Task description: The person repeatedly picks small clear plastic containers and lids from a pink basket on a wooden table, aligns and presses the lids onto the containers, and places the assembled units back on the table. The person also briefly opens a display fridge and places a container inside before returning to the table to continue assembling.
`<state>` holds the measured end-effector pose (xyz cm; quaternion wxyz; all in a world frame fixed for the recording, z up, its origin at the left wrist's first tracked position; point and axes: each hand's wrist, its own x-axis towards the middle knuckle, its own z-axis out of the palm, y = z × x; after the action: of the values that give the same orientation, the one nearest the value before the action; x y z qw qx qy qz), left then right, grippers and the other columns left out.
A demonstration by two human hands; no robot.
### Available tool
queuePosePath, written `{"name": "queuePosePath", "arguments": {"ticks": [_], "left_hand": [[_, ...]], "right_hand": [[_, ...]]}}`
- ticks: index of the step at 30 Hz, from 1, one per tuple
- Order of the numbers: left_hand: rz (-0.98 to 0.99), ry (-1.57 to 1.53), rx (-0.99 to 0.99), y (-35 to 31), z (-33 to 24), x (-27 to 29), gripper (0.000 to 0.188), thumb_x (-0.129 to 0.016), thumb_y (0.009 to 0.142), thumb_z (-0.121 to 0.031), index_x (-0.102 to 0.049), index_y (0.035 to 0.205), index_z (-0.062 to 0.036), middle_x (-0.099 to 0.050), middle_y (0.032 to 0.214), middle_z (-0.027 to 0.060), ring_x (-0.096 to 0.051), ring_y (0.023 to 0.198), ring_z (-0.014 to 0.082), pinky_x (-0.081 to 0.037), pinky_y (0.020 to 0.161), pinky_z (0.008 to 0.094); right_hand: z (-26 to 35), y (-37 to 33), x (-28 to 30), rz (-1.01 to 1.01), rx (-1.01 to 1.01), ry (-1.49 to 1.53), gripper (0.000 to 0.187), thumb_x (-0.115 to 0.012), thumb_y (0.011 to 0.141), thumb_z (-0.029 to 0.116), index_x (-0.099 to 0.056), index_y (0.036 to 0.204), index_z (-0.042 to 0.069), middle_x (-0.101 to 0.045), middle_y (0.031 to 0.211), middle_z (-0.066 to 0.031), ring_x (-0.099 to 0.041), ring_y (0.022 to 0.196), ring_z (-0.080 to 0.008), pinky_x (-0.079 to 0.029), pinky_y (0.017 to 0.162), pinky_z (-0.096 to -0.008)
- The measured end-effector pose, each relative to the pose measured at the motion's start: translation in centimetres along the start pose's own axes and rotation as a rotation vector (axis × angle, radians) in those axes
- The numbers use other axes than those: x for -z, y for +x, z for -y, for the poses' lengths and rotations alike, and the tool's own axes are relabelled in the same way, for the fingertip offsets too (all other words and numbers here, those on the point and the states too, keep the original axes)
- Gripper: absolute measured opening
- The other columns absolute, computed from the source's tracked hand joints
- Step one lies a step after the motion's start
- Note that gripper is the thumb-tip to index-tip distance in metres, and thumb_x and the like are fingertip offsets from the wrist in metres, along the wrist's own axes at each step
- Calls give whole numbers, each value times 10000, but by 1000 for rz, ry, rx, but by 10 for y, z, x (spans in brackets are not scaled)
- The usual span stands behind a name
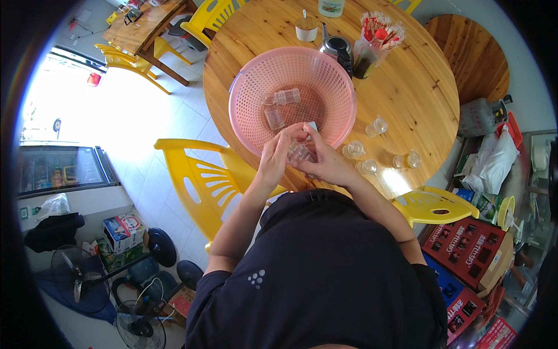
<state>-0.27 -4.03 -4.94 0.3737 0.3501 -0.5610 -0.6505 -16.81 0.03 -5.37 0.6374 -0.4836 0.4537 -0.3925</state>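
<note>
Both hands meet over the near rim of a pink perforated plastic basket (244, 110). A small clear cup (300, 152) is held between them: my left hand (273, 158) closes on it from the left, and my right hand (330, 164) wraps it from the right. A small pale thing (313, 125) shows by the right fingertips, too little of it to name. Inside the basket lie a few clear cups (275, 119) on their sides. Right of the basket, several more clear cups (354, 149) are on the round wooden table (401, 87).
Behind the basket are a metal kettle (336, 46), a white lidded pot (306, 29) and a holder of red-tipped wrapped sticks (381, 32) beside a dark bottle (365, 63). Yellow chairs (203, 180) flank the table. Red crates (465, 247) stand at right, fans (139, 326) at lower left.
</note>
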Motion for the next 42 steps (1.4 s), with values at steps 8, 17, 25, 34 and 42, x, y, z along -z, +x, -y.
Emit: {"name": "queuePosePath", "arguments": {"ticks": [8,17,25,34,42], "left_hand": [[211,96,-60,-16,7,10,616,-287,1064,-454,-436,1409,34,-551,1334,135,-525,1239,229,-403,1059,364],[126,-506,160,-6,-1,22,660,-292,1047,-509,-397,1456,-1,-482,1421,157,-511,1241,276,-427,1048,419],[286,411,-77,-14,-13,24,397,-440,1027,-217,-508,1368,-26,-570,1243,118,-609,1038,195,-520,855,313],[-225,48,244,-18,-27,33,318,-455,1039,-305,-579,1232,-84,-547,830,-36,-536,662,69,-424,572,199],[100,291,-83,-29,-22,5,365,-482,1023,-236,-549,1312,-25,-558,1110,101,-554,1043,219,-450,914,326]], "right_hand": [[-5,-6,0,14,2,-85,1086,-802,794,279,-74,1536,-37,-489,1331,-268,-542,1212,-282,-412,1046,-376],[10,-13,14,137,-236,232,1051,-742,870,283,25,1564,98,-548,1265,-194,-681,785,-199,-518,489,-243],[12,-21,27,285,-192,409,901,-680,924,286,-72,1558,85,-618,1121,-122,-665,708,-148,-533,520,-228],[9,-43,25,100,-120,128,874,-679,931,243,-88,1561,111,-598,1063,-87,-621,741,-109,-464,529,-208],[14,-47,22,161,-129,173,888,-686,926,241,-81,1564,118,-597,1072,-81,-604,737,-100,-454,529,-205]]}}
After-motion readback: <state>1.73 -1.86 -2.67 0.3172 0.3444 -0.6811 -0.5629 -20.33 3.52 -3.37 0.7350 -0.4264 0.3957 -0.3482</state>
